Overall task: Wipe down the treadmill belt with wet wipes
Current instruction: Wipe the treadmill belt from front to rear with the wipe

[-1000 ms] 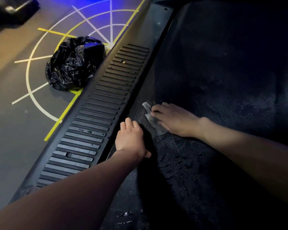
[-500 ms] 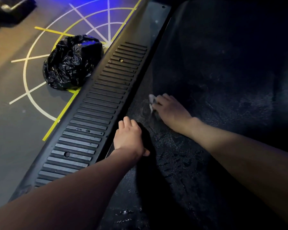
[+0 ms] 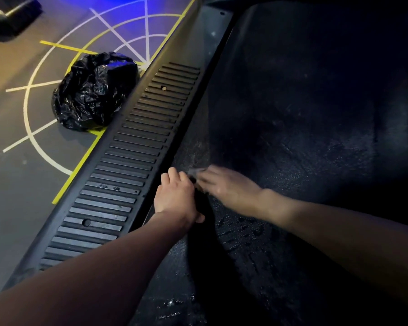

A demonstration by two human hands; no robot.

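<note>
Nearby, bag [image 3: 94, 90] beside ribbed rail [image 3: 132, 161] — left hand [image 3: 177, 196] near wipe [image 3: 194, 171]

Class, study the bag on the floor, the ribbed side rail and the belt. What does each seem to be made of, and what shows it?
Bag: thin black plastic film, glossy; crumpled folds catch the light.
Side rail: probably moulded plastic or rubber, matt dark grey; even raised ribs.
Belt: likely rubberised fabric; fine grainy texture, wet streaks shining.

Belt [image 3: 304, 137] is black with shiny wet streaks, side rail [image 3: 137, 161] dark grey and ribbed, trash bag [image 3: 92, 92] glossy black, floor [image 3: 14, 184] grey with white and yellow lines.
</note>
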